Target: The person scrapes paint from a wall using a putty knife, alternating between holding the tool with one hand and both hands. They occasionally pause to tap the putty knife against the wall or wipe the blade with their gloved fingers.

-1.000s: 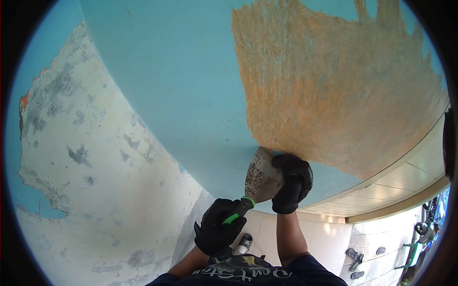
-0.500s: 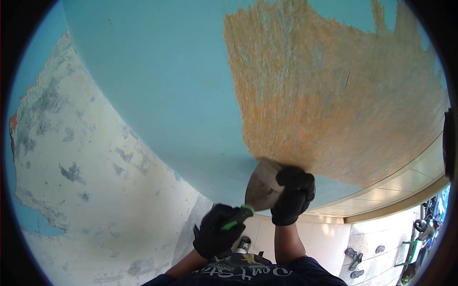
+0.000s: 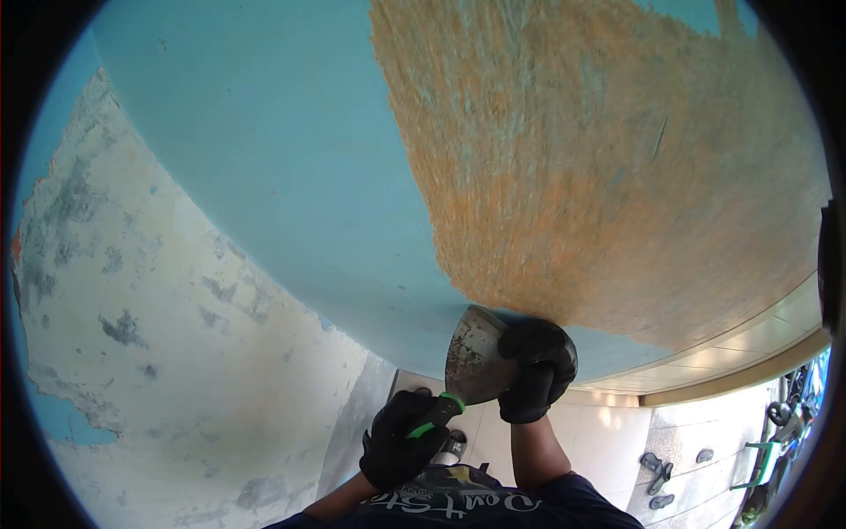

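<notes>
My left hand [image 3: 398, 443], in a black glove, is closed round the black and green handle of a wide paint scraper [image 3: 473, 357]. Its metal blade points up, flecked with pale residue, and its top edge is right at the lower border of the bare orange-brown patch [image 3: 546, 220] on the light blue wall [image 3: 291, 159]. My right hand [image 3: 539, 370], gloved in black too, is closed at the right side of the blade, with its fingers curled against the metal. The fingertips behind the blade are hidden.
On the left is a whitish, grey-blotched wall [image 3: 176, 335] with peeled edges. A beige ledge [image 3: 740, 353] curves along the lower right. Pale floor tiles lie below, with dark sandals [image 3: 656, 476] and a green and white stool [image 3: 760, 465] at right.
The scraper blade has turned a little and moved slightly down and left, showing more of its flecked face. The camera view has shifted, so the orange-brown patch sits further left.
</notes>
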### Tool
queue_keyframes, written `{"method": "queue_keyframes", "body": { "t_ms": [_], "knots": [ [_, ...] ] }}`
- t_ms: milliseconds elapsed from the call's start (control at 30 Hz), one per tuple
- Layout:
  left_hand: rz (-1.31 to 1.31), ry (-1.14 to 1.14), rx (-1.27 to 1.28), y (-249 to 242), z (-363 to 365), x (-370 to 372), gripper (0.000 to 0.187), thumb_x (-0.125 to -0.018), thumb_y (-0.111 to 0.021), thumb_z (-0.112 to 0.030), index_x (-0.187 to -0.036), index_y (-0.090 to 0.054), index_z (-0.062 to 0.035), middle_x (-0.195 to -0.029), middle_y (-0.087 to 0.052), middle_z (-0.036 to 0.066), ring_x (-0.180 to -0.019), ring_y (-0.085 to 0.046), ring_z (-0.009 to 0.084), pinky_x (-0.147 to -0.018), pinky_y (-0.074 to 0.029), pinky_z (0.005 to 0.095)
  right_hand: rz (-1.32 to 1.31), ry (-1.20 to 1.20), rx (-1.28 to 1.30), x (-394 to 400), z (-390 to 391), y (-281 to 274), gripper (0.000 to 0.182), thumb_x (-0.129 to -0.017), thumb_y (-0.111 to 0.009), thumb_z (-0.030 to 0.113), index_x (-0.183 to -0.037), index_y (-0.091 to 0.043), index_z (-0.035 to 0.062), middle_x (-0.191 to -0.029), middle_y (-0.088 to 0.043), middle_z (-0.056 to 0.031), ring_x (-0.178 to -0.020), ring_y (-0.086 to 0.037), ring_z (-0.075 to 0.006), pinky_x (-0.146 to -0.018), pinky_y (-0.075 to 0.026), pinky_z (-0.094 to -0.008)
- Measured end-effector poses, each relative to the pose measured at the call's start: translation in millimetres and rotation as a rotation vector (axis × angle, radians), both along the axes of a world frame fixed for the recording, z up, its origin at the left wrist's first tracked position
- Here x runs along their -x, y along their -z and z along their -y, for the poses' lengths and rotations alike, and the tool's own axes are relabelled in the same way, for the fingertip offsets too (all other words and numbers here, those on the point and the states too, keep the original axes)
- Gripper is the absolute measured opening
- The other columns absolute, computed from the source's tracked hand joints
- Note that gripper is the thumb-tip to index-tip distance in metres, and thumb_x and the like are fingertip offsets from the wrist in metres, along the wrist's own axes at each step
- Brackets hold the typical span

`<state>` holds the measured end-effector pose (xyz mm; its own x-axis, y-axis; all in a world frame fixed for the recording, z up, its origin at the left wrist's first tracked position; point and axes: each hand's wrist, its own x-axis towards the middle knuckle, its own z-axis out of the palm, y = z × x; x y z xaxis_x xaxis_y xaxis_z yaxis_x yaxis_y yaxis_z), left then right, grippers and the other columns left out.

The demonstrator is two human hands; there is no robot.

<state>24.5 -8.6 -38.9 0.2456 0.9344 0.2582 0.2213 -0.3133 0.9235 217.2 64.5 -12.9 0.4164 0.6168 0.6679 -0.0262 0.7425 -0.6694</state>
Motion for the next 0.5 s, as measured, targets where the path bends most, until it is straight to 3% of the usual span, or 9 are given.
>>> {"method": "queue_keyframes", "body": {
  "t_ms": [133, 200, 233, 300, 333, 433, 500],
  "knots": [
    [-0.072, -0.012, -0.067, 0.6, -8.6, 0.5, 0.038, -0.074, -0.078, -0.001, -0.11, -0.07, -0.005, -0.106, -0.064, 0.013, -0.1, -0.066, 0.029, -0.087, -0.055, 0.0392, 0.007, 0.005, -0.036, 4.7, -4.6, -8.5, 0.012, -0.087, -0.05, 0.009, -0.075, -0.049, 0.0056, -0.073, -0.058, -0.0116, -0.066, -0.056, -0.0193, -0.062, -0.045, -0.0316],
    [-0.206, 0.083, -0.259, -39.0, -24.8, 5.6, 0.039, -0.074, -0.079, -0.001, -0.111, -0.066, -0.0037, -0.106, -0.064, 0.014, -0.097, -0.067, 0.031, -0.085, -0.055, 0.0394, -0.269, 0.096, 0.039, 18.0, -3.7, -22.9, 0.013, -0.087, -0.049, 0.012, -0.076, -0.048, 0.0057, -0.073, -0.057, -0.0113, -0.066, -0.054, -0.0191, -0.062, -0.044, -0.0314],
    [-0.13, 0.108, -0.281, -35.7, -29.8, 10.4, 0.038, -0.077, -0.078, -0.001, -0.111, -0.062, -0.0021, -0.106, -0.065, 0.014, -0.098, -0.069, 0.029, -0.086, -0.055, 0.0385, -0.275, 0.095, 0.044, 18.3, 1.8, -19.2, 0.013, -0.087, -0.049, 0.012, -0.076, -0.048, 0.0057, -0.073, -0.057, -0.0113, -0.066, -0.054, -0.0191, -0.062, -0.044, -0.0314],
    [0.111, 0.071, 0.055, -18.3, -17.4, 8.1, 0.035, -0.08, -0.076, 0.001, -0.112, -0.06, -0.0008, -0.106, -0.066, 0.014, -0.102, -0.069, 0.0252, -0.088, -0.055, 0.0372, -0.176, 0.008, -0.008, 9.2, -1.4, -12.7, 0.011, -0.087, -0.048, 0.011, -0.077, -0.047, 0.0056, -0.074, -0.056, -0.0105, -0.067, -0.051, -0.0188, -0.063, -0.043, -0.0319],
    [0.167, 0.085, 0.106, -8.8, -8.7, 6.0, 0.036, -0.082, -0.074, 0.004, -0.113, -0.057, -0.0003, -0.109, -0.065, 0.014, -0.105, -0.068, 0.0226, -0.089, -0.055, 0.0358, -0.136, -0.053, -0.057, 5.4, -1.1, -10.3, 0.008, -0.084, -0.044, 0.005, -0.077, -0.048, 0.0054, -0.073, -0.054, -0.0098, -0.066, -0.05, -0.0184, -0.064, -0.042, -0.0317],
    [0.098, 0.037, 0.055, -6.5, -2.0, 1.4, 0.037, -0.081, -0.075, 0.004, -0.113, -0.056, -0.0004, -0.107, -0.064, 0.013, -0.105, -0.068, 0.0232, -0.091, -0.055, 0.0357, -0.118, -0.057, 0.038, 5.3, 1.8, -17.1, 0.008, -0.079, -0.041, 0.001, -0.076, -0.047, 0.0052, -0.072, -0.054, -0.0097, -0.065, -0.05, -0.0183, -0.064, -0.042, -0.0316],
    [0.207, -0.012, 0.114, -9.1, -3.9, -3.5, 0.037, -0.081, -0.076, 0.001, -0.113, -0.057, -0.0008, -0.103, -0.063, 0.012, -0.099, -0.068, 0.0236, -0.087, -0.055, 0.0355, -0.153, -0.031, 0.048, 10.2, 1.1, -17.3, 0.009, -0.077, -0.041, 0.0, -0.075, -0.048, 0.0049, -0.072, -0.054, -0.01, -0.065, -0.05, -0.0186, -0.064, -0.043, -0.0314]
  ]
}}
